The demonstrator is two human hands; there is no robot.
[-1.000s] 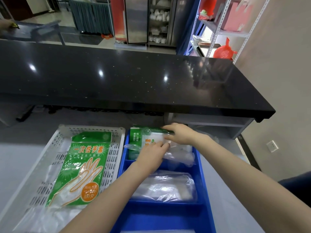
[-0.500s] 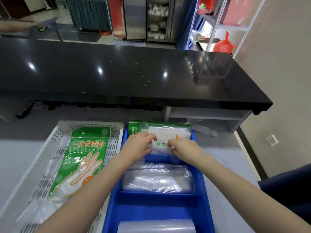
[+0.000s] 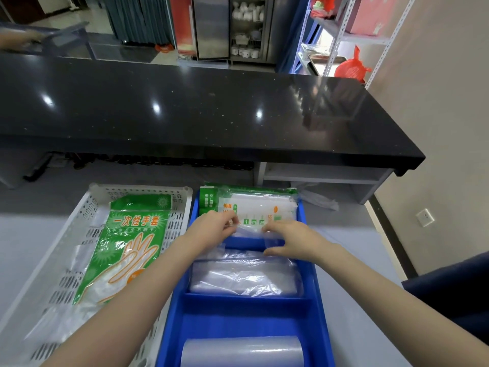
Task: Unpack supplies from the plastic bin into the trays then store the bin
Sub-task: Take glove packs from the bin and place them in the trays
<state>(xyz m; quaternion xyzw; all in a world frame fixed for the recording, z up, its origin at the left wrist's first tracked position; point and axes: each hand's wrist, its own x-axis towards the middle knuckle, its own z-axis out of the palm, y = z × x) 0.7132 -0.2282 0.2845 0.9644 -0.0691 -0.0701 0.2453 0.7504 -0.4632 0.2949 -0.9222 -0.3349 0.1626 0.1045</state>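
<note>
Both hands, left [image 3: 211, 229] and right [image 3: 287, 241], pinch clear crinkly bag [image 3: 250, 231] over blue tray [image 3: 311, 276], frame centre; green-white packet [image 3: 254, 205] behind

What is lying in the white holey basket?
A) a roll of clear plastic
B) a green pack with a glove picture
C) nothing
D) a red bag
B: the green pack with a glove picture lies flat inside the white basket, beside the blue tray.
</note>
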